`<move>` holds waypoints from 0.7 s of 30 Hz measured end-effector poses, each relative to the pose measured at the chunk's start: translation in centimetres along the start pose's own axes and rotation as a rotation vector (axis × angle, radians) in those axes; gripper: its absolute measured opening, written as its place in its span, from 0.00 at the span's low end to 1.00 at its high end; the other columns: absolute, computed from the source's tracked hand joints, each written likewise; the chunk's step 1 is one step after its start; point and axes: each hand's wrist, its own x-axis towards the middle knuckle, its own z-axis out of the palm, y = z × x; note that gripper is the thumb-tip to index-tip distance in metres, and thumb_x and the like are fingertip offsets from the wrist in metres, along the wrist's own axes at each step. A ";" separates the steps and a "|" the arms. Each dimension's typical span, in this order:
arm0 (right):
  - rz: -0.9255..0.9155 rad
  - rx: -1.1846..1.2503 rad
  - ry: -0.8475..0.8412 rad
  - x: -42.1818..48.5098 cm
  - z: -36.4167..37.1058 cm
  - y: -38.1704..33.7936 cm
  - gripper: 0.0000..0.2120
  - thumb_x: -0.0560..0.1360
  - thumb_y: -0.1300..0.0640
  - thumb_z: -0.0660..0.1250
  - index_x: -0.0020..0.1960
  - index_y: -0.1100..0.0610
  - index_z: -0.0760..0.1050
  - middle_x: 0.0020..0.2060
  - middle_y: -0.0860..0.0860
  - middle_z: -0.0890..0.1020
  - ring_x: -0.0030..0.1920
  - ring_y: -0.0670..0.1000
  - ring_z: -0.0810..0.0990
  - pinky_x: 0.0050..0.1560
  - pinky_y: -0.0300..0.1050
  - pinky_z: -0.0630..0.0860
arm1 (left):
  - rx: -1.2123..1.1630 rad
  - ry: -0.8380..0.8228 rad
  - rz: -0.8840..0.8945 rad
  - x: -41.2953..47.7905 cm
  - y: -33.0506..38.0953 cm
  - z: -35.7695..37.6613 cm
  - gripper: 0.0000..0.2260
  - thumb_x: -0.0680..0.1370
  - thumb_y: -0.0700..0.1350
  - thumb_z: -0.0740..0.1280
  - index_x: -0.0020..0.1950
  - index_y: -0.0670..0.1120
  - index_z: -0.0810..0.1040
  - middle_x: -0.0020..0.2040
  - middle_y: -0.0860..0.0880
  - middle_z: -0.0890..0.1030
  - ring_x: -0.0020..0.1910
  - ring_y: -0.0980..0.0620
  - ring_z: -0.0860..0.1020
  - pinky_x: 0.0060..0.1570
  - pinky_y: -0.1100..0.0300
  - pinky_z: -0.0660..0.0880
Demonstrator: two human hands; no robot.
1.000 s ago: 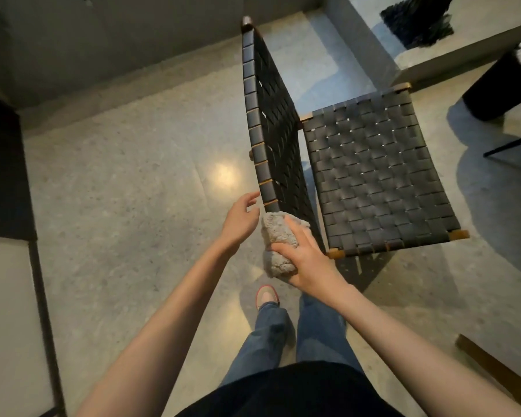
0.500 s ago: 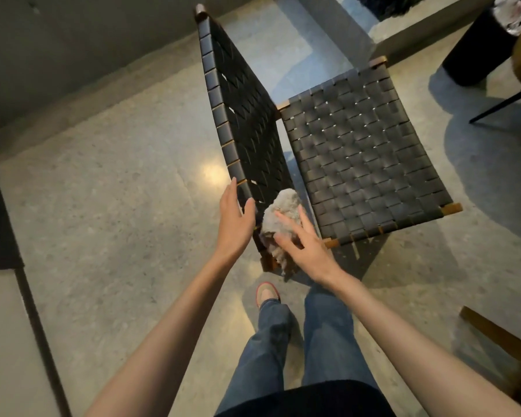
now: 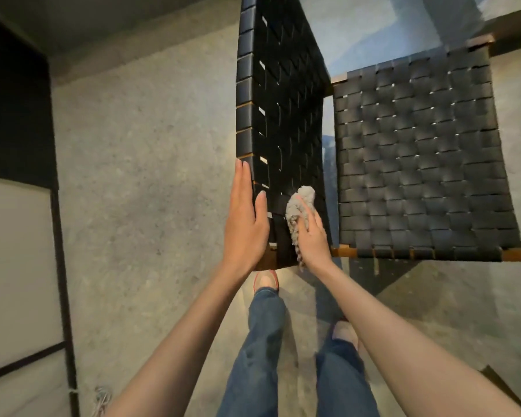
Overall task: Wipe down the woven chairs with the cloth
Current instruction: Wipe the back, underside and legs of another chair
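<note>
Right hand [image 3: 312,240] is lying flat on the cloth [image 3: 300,203], fingers near straight and together, pressing it onto the front of the back [image 3: 278,94] of the chair [image 3: 337,85], low down near the bottom corner. Not gripping, more a palm-and-fingers push. Cloth is grey and nubby, bunching up past the fingertips and trailing out under the heel of the hand.

Left hand [image 3: 245,227] is wide, fingers straight and pointing up, lying along the outer left edge of the back. Its thumb is resting on the front webbing just beside the cloth. Both hands are bracketing the same lower stretch of the back.

Back is standing upright, black straps woven over a wood frame. Seat [image 3: 418,164] is sitting to the right, same black weave, apart from both hands, with a wood rail [image 3: 343,252] showing along its near edge.

Person is standing close to the chair, jeans [image 3: 262,341] and a red-rimmed shoe [image 3: 265,279] showing under the arms. Speckled grey floor [image 3: 139,176] is running all round. Pale panel [image 3: 15,266] in a dark frame is standing far left, well apart from the chair.
</note>
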 end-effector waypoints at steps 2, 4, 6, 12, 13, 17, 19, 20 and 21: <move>0.018 0.023 -0.004 0.1 0.1 0.1 0.21 0.82 0.45 0.52 0.74 0.41 0.57 0.75 0.48 0.60 0.74 0.51 0.57 0.73 0.51 0.55 | 0.019 0.017 0.014 0.1 0.0 0.2 0.24 0.84 0.45 0.52 0.78 0.50 0.48 0.78 0.56 0.48 0.74 0.65 0.47 0.69 0.76 0.45; -0.120 0.043 -0.012 -0.9 0.8 -1.6 0.21 0.80 0.41 0.52 0.73 0.36 0.57 0.74 0.45 0.61 0.73 0.47 0.56 0.68 0.43 0.52 | 0.012 0.013 0.017 0.2 -0.1 0.2 0.23 0.84 0.45 0.51 0.78 0.50 0.49 0.78 0.55 0.48 0.74 0.65 0.47 0.70 0.73 0.45; -0.268 0.060 -0.025 -1.6 1.7 -3.9 0.18 0.78 0.37 0.51 0.67 0.25 0.57 0.73 0.42 0.61 0.72 0.45 0.54 0.67 0.43 0.51 | -0.046 0.020 0.009 0.3 -0.2 0.1 0.21 0.84 0.45 0.50 0.77 0.49 0.51 0.78 0.54 0.50 0.74 0.65 0.48 0.71 0.72 0.47; -0.349 0.032 0.084 0.8 2.3 -3.2 0.16 0.75 0.36 0.48 0.60 0.19 0.55 0.74 0.46 0.60 0.73 0.47 0.54 0.68 0.47 0.53 | -0.083 0.052 0.023 1.2 -0.8 0.1 0.20 0.84 0.44 0.51 0.76 0.48 0.56 0.77 0.54 0.54 0.73 0.66 0.51 0.69 0.75 0.49; -0.313 0.024 0.108 1.6 2.1 -1.5 0.18 0.76 0.37 0.49 0.64 0.22 0.56 0.74 0.47 0.60 0.72 0.47 0.55 0.69 0.48 0.55 | -0.044 0.052 0.037 1.5 -0.9 0.2 0.20 0.84 0.44 0.51 0.76 0.49 0.56 0.77 0.55 0.53 0.73 0.66 0.51 0.68 0.76 0.48; 0.048 -0.010 0.200 5.8 1.0 6.4 0.22 0.82 0.49 0.52 0.75 0.47 0.59 0.74 0.53 0.62 0.73 0.56 0.57 0.72 0.58 0.56 | 0.047 0.069 0.088 2.8 -1.0 0.5 0.22 0.84 0.45 0.53 0.77 0.51 0.53 0.78 0.56 0.51 0.74 0.66 0.49 0.68 0.77 0.46; 0.183 -0.009 0.208 7.5 0.5 8.8 0.22 0.82 0.49 0.52 0.75 0.51 0.58 0.73 0.54 0.63 0.73 0.57 0.58 0.71 0.59 0.57 | 0.049 0.068 0.108 3.5 -1.1 0.6 0.23 0.83 0.45 0.54 0.77 0.51 0.52 0.78 0.56 0.51 0.74 0.65 0.49 0.69 0.76 0.46; 0.241 0.001 0.210 8.2 0.4 9.3 0.23 0.82 0.48 0.51 0.76 0.52 0.58 0.72 0.55 0.64 0.73 0.58 0.59 0.71 0.58 0.57 | 0.049 0.071 0.111 3.9 -1.2 0.7 0.23 0.83 0.45 0.54 0.77 0.50 0.52 0.78 0.55 0.51 0.74 0.65 0.49 0.69 0.75 0.46; 0.298 0.010 0.219 8.7 0.3 9.4 0.24 0.82 0.47 0.51 0.75 0.53 0.58 0.72 0.56 0.65 0.72 0.58 0.59 0.70 0.58 0.58 | 0.048 0.076 0.113 4.2 -1.3 0.7 0.23 0.83 0.45 0.55 0.77 0.50 0.52 0.78 0.55 0.51 0.75 0.65 0.49 0.69 0.76 0.46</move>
